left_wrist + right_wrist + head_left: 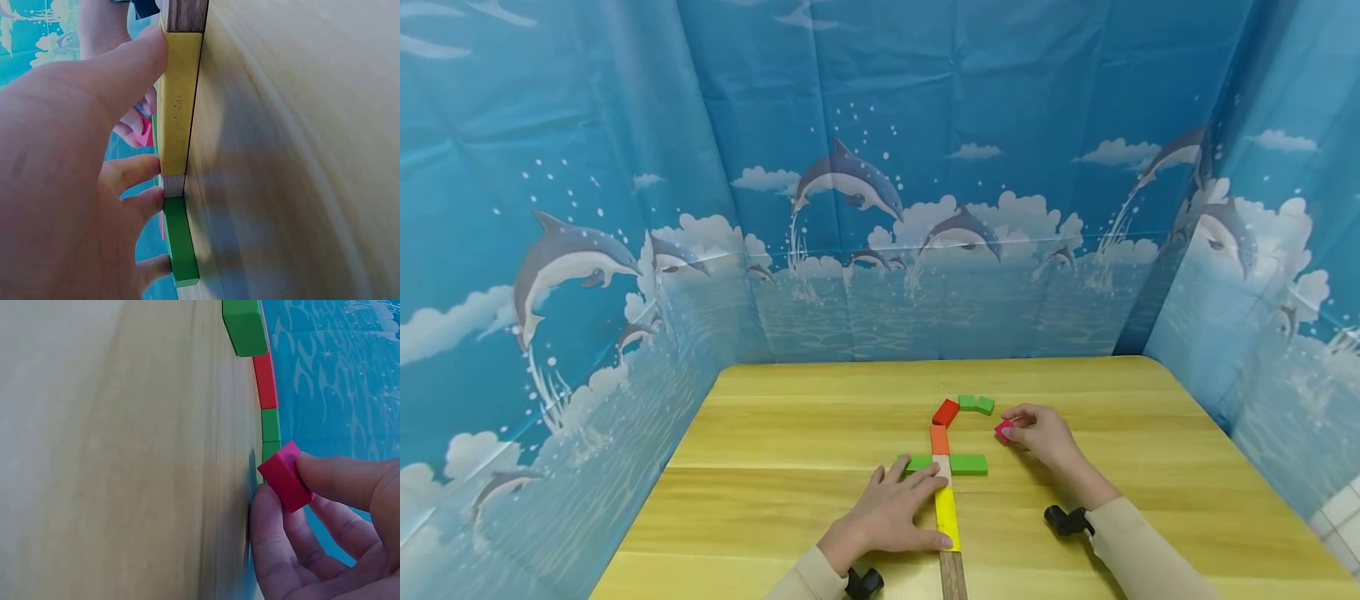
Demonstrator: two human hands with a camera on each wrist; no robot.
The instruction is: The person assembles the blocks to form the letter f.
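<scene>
Coloured blocks form a hooked line on the table. From its near end come a brown wood-grain block (953, 575), a yellow block (947, 518), a pale block (942, 472), an orange block (939, 439), a red block (946, 412) and two small green blocks (967, 402). Long green blocks (968, 465) stick out on both sides of the pale one. My left hand (891, 508) rests with spread fingers on the yellow, pale and left green blocks. Right of the hook, my right hand (1041, 435) pinches a small pink block (287, 478) between thumb and fingers.
The wooden tabletop (775, 433) has a rounded far corner on each side. Behind and beside it hangs a blue curtain (880, 317) printed with dolphins. A black wrist-worn device (1067, 522) sits on my right wrist, another (863, 583) on my left.
</scene>
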